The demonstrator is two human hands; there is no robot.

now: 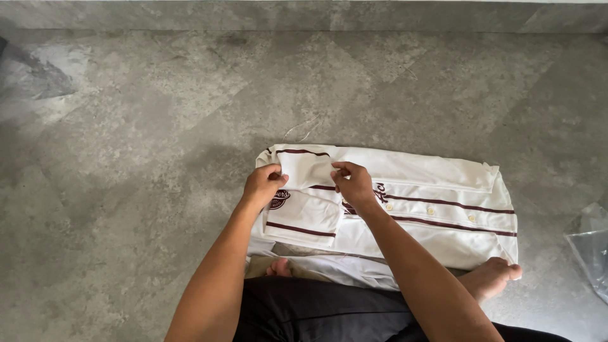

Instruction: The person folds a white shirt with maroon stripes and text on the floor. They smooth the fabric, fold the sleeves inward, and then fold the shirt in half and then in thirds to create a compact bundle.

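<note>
Shirt lies flat on floor before your knees | your left hand and right hand pinch its folded sleeve, fingers closed on cloth, keeping the fold flat | bag right of shirt

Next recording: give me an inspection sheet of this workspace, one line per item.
Surface: grey mottled stone floor.
Job's things: white jersey with maroon stripes and buttons, lying flat, partly folded; a sleeve is folded over its left end.
Clutter: clear plastic bag at right edge; thin thread above the jersey.
Grippers: left hand and right hand each pinch the sleeve.
Cables: nothing seen.
Surroundings: wall base along top; the person's bare foot touches the jersey.
</note>
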